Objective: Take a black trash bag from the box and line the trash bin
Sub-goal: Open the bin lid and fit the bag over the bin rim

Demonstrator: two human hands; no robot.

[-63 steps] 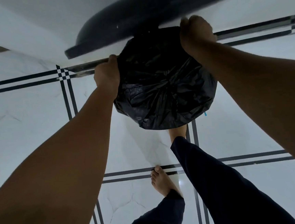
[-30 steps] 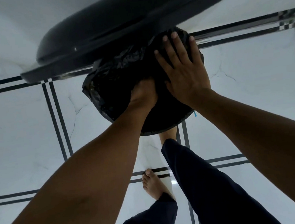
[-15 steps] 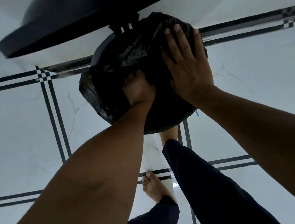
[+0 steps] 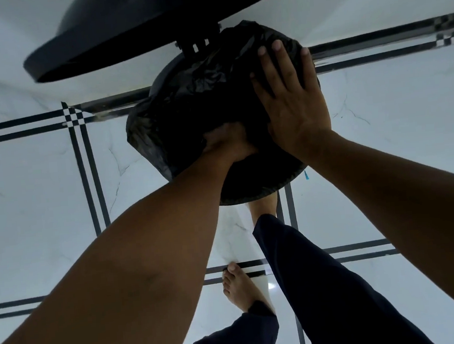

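The left hand point(image 4: 229, 144) is sunk into the black trash bag point(image 4: 187, 106) past the knuckles; its grip is hidden in the plastic, so whether it is spread or closed cannot be told. It likely pushes the liner down into the bin. The right hand point(image 4: 291, 103) lies flat, fingers point(image 4: 282, 62) spread, pressing the bag against the far rim, apparently to keep that edge from slipping in. The bag sits in and over the round pedal bin point(image 4: 262, 185) on the tiled floor point(image 4: 31, 202). The hinged lid point(image 4: 138, 23) stands open above, presumably because a foot point(image 4: 263, 207) sits at the bin's base.
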